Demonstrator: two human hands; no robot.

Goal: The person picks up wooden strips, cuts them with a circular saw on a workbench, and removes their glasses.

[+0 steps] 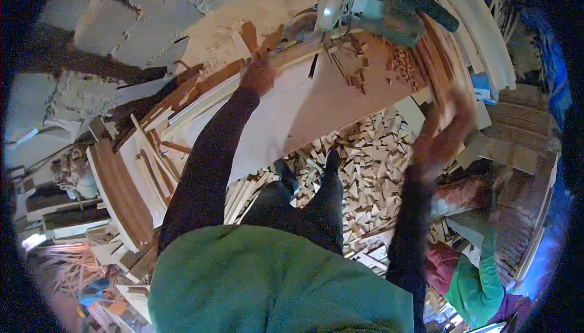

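My left hand [260, 71] reaches over the far left edge of a work table [267, 129], above long wooden strips [210, 103]. Its thumb and fingers look spread, with nothing visible between them. Blurred by motion, my right hand [447, 129] is at the table's right side, near a stack of brown wood strips [439, 50]. Thumb and fingers stand apart there, and no held thing shows. A greenish machine [389, 20] sits at the table's far end. Small brown wood offcuts [359, 68] lie on the tabletop beside it.
A heap of small wood blocks [377, 175] covers the floor by my feet. Stacked boards [125, 193] stand at left, pale curved boards [480, 29] at far right. Another person in a green top [474, 290] is at lower right.
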